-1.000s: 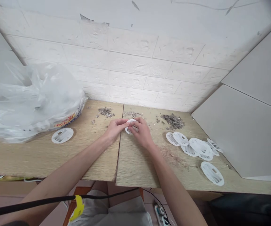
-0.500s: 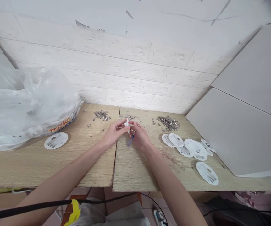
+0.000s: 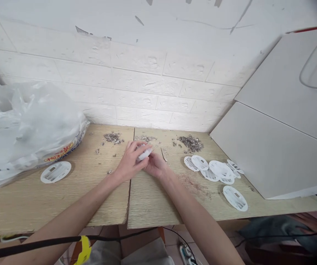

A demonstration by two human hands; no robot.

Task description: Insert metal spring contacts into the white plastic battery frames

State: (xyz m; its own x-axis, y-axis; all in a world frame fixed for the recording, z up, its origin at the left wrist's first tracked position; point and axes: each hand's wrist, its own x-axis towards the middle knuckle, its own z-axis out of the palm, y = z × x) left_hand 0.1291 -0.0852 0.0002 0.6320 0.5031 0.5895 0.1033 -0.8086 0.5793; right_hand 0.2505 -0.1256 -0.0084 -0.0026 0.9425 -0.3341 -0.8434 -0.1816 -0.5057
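Note:
Near the middle of the table, my left hand [image 3: 131, 161] is closed round a small white plastic piece [image 3: 144, 153]. My right hand [image 3: 154, 165] touches the same piece from the right, its fingers mostly hidden behind it and the left hand. Just right of the hands a narrow strip with a row of marks [image 3: 164, 155] lies on the wood. Small metal parts form a heap [image 3: 145, 138] behind the hands, another [image 3: 113, 138] to the left and a darker one [image 3: 192, 143] to the right.
Several white oval plastic plates [image 3: 220, 169] lie at the right, with a separate one [image 3: 235, 198] nearer the front edge. Another oval plate [image 3: 56, 172] lies at the left beside a large plastic bag [image 3: 37, 129]. A gap splits the tabletop [image 3: 153, 206]. Grey panels [image 3: 280, 147] stand at right.
The blue-tipped screwdriver seen in my right hand before no longer shows. The white piece is turned, and my left hand covers more of it. The view has shifted slightly right.

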